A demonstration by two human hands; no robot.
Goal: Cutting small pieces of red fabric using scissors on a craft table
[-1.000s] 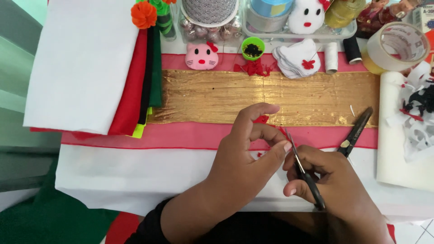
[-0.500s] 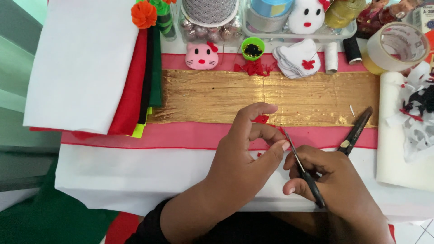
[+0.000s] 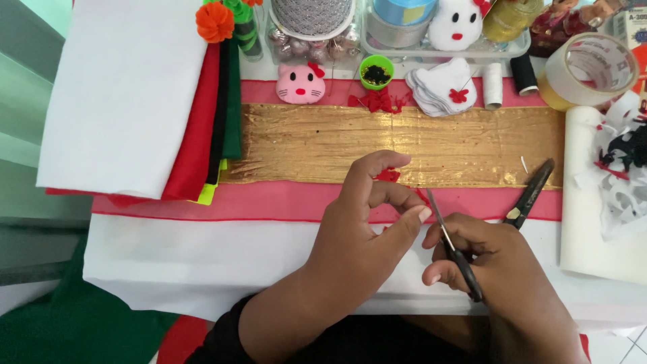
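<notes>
Head view — left hand point(image 3: 367, 222), frame centre, is arched, its grip pinching a small red felt piece point(image 3: 389, 175) above the gold strip point(image 3: 303, 145). Right hand point(image 3: 495, 269), lower right, knuckles up — grip pressed around black scissors point(image 3: 453, 251), blades pointing toward the felt.

A craft table: stacked felt sheets point(image 3: 135, 94), thread spools point(image 3: 493, 85), tape roll point(image 3: 588, 71).
</notes>
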